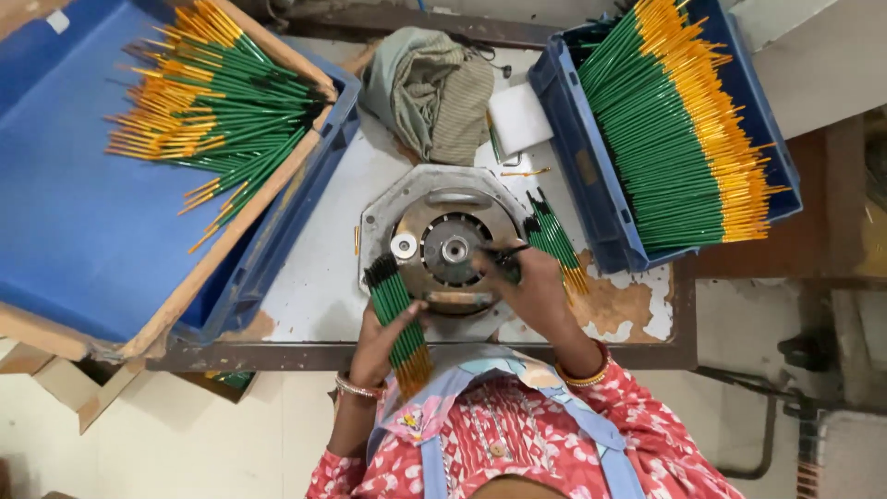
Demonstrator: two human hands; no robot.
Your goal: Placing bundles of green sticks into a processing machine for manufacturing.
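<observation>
**A:** Head camera is looking straight down at the bench (314, 277). What is the left hand (383, 337) doing?

**B:** It is gripping a bundle of green brushes (399, 319) with yellow handle ends. The fingers are wrapping around the middle of the bundle, clamped on it. The dark tips are pointing away from the person, the yellow ends are pointing toward the body, and the bundle is lying over the near left edge of the round metal machine (450, 248).

**A:** And the right hand (527, 286)?

**B:** It is hovering over the right side of that machine, fingers pinched together on a single thin brush (506, 253) that is pointing toward the machine's centre hub. A second, smaller bunch of green brushes (552, 238) is lying on the bench just beside that hand.

**A:** What is surrounding them?

**B:** A blue crate (591, 194) at the right is holding a large fan of green and yellow brushes. At the left, a blue tray with a wooden rim (92, 240) is carrying another heap of them. A folded striped cloth (434, 88) is sitting behind the machine, with a white pad (519, 115) next to it. The person is wearing bangles on both wrists and a red flowered top.
</observation>
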